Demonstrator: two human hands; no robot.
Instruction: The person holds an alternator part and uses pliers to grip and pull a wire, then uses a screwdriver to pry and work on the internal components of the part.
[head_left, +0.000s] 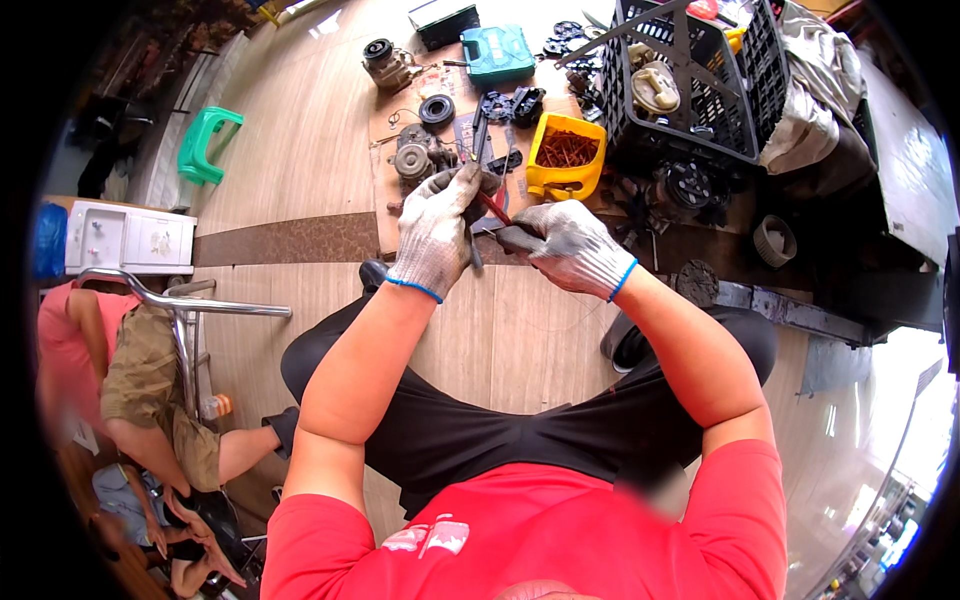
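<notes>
Both my hands wear whitish knit gloves with grey palms and blue cuffs, and they meet in front of me above the floor. My left hand (437, 222) is closed around a narrow red piece (492, 208) and a dark metal bit; glove fingers hide most of them. My right hand (568, 242) has its fingers pinched together at the red piece's lower end, and what lies in the pinch is too small to make out. Just beyond, a yellow cut-open jug (584, 190) holds reddish-brown wire scraps (566, 150). A motor-like metal part (412, 160) stands beyond my left hand.
On the cardboard (388, 200) lie a black ring (437, 110) and dark parts. Behind are a teal case (498, 54) and another metal motor part (385, 62). Black crates (690, 140) stand right, a green stool (208, 145) left. Two seated people (150, 350) are at left.
</notes>
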